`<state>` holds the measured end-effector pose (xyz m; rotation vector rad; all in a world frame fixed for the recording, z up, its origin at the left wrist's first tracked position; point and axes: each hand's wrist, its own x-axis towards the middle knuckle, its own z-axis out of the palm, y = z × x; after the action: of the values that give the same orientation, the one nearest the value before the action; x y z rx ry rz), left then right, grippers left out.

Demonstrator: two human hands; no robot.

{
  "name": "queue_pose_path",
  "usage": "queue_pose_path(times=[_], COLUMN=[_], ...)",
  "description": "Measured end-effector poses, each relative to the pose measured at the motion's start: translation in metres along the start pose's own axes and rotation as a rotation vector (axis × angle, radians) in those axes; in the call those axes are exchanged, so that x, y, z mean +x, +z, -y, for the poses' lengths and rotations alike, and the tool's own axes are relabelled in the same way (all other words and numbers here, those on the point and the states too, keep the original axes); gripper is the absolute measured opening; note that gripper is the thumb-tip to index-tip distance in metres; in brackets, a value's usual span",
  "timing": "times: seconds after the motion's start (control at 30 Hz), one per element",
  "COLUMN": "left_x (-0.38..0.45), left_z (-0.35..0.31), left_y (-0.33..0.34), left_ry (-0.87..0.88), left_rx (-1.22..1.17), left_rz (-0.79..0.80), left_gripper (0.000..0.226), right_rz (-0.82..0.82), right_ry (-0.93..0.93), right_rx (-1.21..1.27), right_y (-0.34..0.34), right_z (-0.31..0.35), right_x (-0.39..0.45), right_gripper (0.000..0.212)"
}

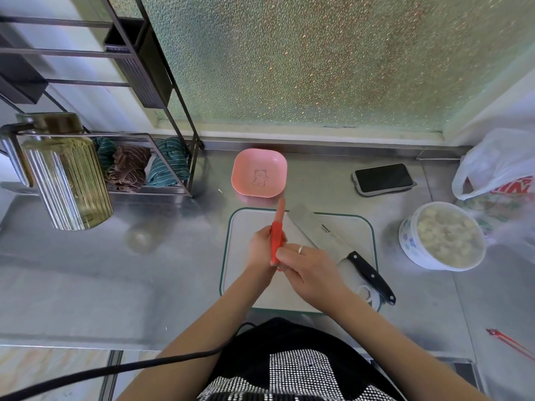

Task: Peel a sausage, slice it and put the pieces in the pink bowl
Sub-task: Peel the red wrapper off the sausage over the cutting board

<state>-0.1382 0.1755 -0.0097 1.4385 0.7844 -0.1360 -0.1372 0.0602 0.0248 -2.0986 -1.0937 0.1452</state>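
I hold a sausage (280, 211) upright over the white cutting board (356, 227). Its upper part is bare and pale pink; the lower part still wears the red casing (276, 238). My left hand (260, 247) is wrapped around the cased part. My right hand (307, 273), with a ring on one finger, pinches the red casing at the bottom end. The pink square bowl (259, 172) with a bear drawing stands empty just beyond the board. A cleaver (318, 227) with a black handle lies diagonally on the board, to the right of my hands.
A phone (383, 178) lies at the back right. A white tub of food (443, 235) and a plastic bag (498, 166) sit on the right. A ribbed glass jar (66, 175) and a metal rack with cloths (139, 166) stand on the left. A red strip (509, 342) lies front right.
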Motion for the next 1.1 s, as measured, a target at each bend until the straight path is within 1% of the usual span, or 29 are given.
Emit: queue_pose_path(times=[0.07,0.17,0.23,0.33,0.4,0.5,0.57,0.63,0.67,0.7,0.73,0.77,0.8,0.83,0.9,0.93,0.97,1.0,1.1], left_x=[0.0,0.003,0.004,0.004,0.003,0.001,0.001,0.001,0.002,0.003,0.007,0.011,0.016,0.018,0.017,0.014,0.011,0.007,0.006], left_z=[0.001,0.008,0.01,0.014,0.015,0.019,0.02,0.024,0.027,0.03,0.034,0.035,0.039,0.041,0.042,0.039,0.035,0.033,0.032], left_y=[-0.002,-0.004,-0.005,-0.006,-0.008,-0.01,-0.011,-0.014,-0.017,-0.021,-0.025,-0.028,-0.031,-0.033,-0.037,-0.039,-0.041,-0.044,-0.047], left_ry=[-0.055,-0.147,-0.172,-0.155,-0.148,-0.19,-0.223,-0.221,-0.223,-0.221,-0.221,-0.229,-0.241,-0.26,-0.262,-0.238,-0.22,-0.207,-0.17], left_rx=[-0.028,-0.145,-0.178,-0.127,-0.084,-0.067,-0.045,0.043,0.107,0.152,0.191,0.228,0.264,0.306,0.36,0.367,0.379,0.396,0.448], left_rz=[0.041,0.072,0.097,0.138,0.136,0.127,0.135,0.147,0.147,0.146,0.141,0.149,0.143,0.148,0.17,0.205,0.239,0.281,0.339], left_gripper=[0.017,0.028,0.032,0.036,0.037,0.03,0.026,0.024,0.023,0.024,0.03,0.035,0.033,0.024,0.012,0.011,0.014,0.02,0.025], right_rz=[0.008,0.021,0.033,0.031,0.04,0.071,0.125,0.268,0.343,0.351,0.276,0.156,0.065,0.048,0.175,0.236,0.246,0.222,0.143], right_ry=[0.001,0.017,0.041,0.069,0.088,0.096,0.091,0.127,0.211,0.353,0.527,0.702,0.858,1.005,1.252,1.348,1.418,1.472,1.482], right_rx=[0.01,0.049,0.093,0.135,0.15,0.146,0.132,0.132,0.167,0.252,0.368,0.434,0.441,0.425,0.505,0.597,0.689,0.749,0.752], right_y=[0.002,0.004,0.006,0.009,0.011,0.016,0.017,0.012,0.008,0.004,0.001,0.001,0.002,0.003,0.012,0.02,0.029,0.038,0.058], right_z=[0.001,0.004,0.007,0.008,0.006,0.005,0.004,0.001,-0.002,-0.006,-0.013,-0.024,-0.036,-0.048,-0.064,-0.069,-0.072,-0.074,-0.08], right_x=[-0.002,-0.003,-0.004,-0.006,-0.007,-0.009,-0.01,-0.008,-0.005,-0.001,0.004,0.01,0.016,0.022,0.03,0.033,0.035,0.037,0.041], right_gripper=[0.009,0.009,0.011,0.012,0.012,0.01,0.014,0.021,0.025,0.03,0.035,0.043,0.052,0.059,0.061,0.059,0.055,0.049,0.036])
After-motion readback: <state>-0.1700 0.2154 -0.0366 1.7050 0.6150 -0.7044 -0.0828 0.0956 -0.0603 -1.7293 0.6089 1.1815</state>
